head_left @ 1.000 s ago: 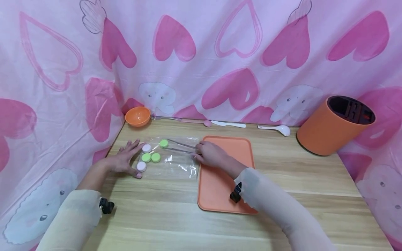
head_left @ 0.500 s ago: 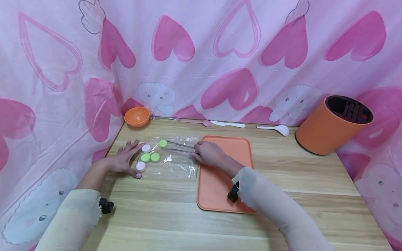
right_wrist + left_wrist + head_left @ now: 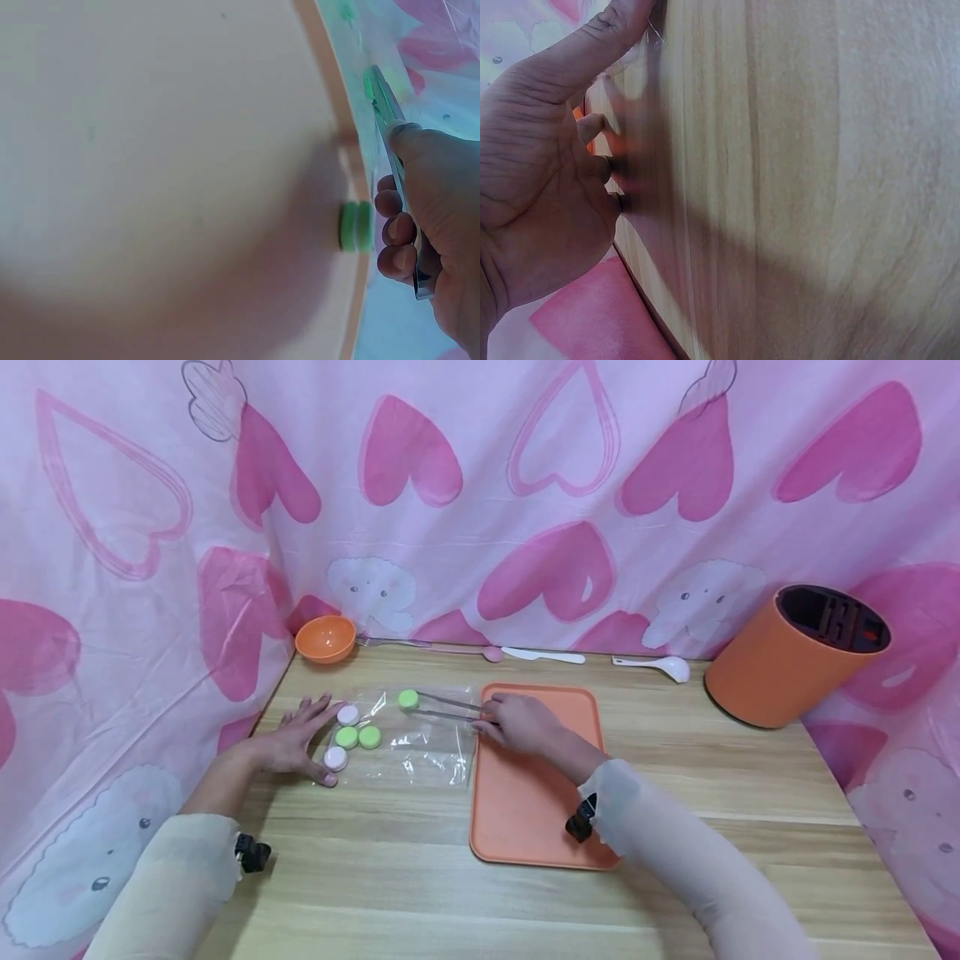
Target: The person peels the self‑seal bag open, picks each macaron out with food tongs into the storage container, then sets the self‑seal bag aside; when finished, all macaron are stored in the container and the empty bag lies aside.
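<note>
In the head view, the right hand (image 3: pixel 521 724) pinches metal tweezers (image 3: pixel 444 707) whose tips clamp a green cap (image 3: pixel 408 699); compared with half a second ago, hand, tweezers and cap have all shifted toward the orange tray (image 3: pixel 547 810), so the cap now sits nearer the tray's left rim, over the clear plastic bag (image 3: pixel 420 752). The left hand (image 3: pixel 294 741) has not moved: it lies flat with fingers spread on the wooden table (image 3: pixel 390 868), well left of the tray, its fingertips touching the bag's edge beside two white caps (image 3: pixel 347 715) and two more green caps (image 3: pixel 357 737), which stay where they were. In the left wrist view, the left hand (image 3: pixel 540 172) presses palm-down, its thumb stretched along the table (image 3: pixel 795 180). In the right wrist view, the right hand (image 3: pixel 431 217) curls round the tweezers (image 3: pixel 394 142) just beyond the tray's (image 3: pixel 165 165) rim; a green cap (image 3: pixel 355 225) shows at that rim.
</note>
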`<state>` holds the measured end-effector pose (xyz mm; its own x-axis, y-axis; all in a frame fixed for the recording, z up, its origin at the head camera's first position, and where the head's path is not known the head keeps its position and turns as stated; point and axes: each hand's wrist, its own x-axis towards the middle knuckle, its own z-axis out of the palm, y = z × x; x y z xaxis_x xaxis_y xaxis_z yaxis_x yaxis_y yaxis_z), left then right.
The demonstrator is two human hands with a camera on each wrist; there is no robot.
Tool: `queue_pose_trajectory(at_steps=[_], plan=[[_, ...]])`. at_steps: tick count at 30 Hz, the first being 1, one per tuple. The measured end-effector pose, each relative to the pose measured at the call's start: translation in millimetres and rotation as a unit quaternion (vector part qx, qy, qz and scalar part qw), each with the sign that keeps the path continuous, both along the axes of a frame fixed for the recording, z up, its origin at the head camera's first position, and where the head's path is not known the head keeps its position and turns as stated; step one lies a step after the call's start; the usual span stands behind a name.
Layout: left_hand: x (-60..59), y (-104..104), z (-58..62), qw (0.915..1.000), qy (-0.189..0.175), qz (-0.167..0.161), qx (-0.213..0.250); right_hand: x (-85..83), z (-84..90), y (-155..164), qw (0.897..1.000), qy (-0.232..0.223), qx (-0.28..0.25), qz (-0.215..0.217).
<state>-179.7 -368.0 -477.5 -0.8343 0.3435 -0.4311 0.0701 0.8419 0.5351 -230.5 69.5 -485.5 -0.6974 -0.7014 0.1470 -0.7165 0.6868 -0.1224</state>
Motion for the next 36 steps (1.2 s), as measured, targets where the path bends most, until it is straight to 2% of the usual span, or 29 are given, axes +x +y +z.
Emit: queue_pose_trajectory(at_steps=[8, 20, 36], plan=[[1.8, 0.0, 0.7, 1.0, -0.004, 0.005, 0.002, 2.2, 16.9, 30.7, 1.0, 0.003, 0.006, -0.006], [0.9, -0.2, -5.3, 1.0, 0.001, 0.002, 0.003, 8.4, 22.0, 89.7, 0.998, 0.046, -0.03, 0.003], [0.7, 0.1, -1.5, 1.0, 0.001, 0.004, 0.007, 19.9, 19.3, 162.3, 0.997, 0.009, -0.044, -0.06]])
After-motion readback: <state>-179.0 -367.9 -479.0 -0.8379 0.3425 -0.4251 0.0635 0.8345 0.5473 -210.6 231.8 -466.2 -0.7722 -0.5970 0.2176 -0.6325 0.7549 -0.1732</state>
